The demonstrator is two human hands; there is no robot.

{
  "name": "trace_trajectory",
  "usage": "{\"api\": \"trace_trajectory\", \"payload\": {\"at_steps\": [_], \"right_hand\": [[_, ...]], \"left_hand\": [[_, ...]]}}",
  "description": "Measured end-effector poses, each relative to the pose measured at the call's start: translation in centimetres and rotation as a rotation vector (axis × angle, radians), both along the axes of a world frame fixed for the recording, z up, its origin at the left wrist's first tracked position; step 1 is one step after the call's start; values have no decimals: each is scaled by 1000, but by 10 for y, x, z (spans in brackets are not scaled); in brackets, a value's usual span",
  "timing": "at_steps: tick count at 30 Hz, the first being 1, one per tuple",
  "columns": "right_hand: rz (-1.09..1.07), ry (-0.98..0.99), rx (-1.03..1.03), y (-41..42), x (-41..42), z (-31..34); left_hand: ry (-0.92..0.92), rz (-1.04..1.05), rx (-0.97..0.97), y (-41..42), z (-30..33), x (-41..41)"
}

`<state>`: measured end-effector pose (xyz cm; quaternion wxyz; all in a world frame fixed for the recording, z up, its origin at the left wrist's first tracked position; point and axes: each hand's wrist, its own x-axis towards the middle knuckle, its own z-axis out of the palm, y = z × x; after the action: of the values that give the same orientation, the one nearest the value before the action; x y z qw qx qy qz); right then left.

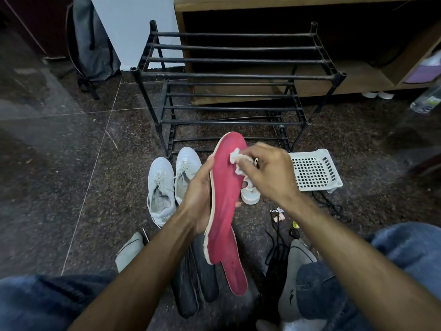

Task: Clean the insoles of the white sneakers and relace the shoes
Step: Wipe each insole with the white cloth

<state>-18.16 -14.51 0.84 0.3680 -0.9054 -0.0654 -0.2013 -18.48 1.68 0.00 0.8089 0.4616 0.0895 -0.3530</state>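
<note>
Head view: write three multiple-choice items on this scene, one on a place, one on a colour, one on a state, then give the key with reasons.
1. Where does the pair of white lace-up sneakers stand?
A. On the floor in front of the black metal shoe rack
B. On the rack's top bars
C. Inside the white perforated plastic basket

2. What colour is the top face of the long foam insole being wiped?
A. Blue
B. Red-pink
C. Black

3. How is that insole held?
A. It lies flat on the floor
B. It sits inside a sneaker
C. The left hand grips its edge while the right hand presses a crumpled white wipe on it

Key: 1 A, the sneakers sit on the dark floor before the rack. 2 B, the face shows red-pink. 3 C, the insole is raised between both hands.
</note>
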Motion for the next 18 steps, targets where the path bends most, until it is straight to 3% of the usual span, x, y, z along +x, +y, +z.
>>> {"api": "trace_trajectory", "payload": {"at_steps": [3,6,9,11,13,15,18], "right_hand": [[70,217,521,-1,-2,13],[195,369,678,1,-3,16],[143,339,451,5,-2,6],[35,223,190,6,-2,-2],[-10,103,71,5,-3,-3],[64,-1,-32,8,-6,-2],[166,23,-86,16,-12,-5]], "left_hand": [[20,0,-29,1,0,1],[12,7,-54,0,-2,2],[9,12,-75,-1,0,2],[6,3,-93,-2,1,1],[-8,-1,-102,-3,3,-1],[-2,-3,-123,-4,4,-1],[35,-13,-166,-6,7,-3]]}}
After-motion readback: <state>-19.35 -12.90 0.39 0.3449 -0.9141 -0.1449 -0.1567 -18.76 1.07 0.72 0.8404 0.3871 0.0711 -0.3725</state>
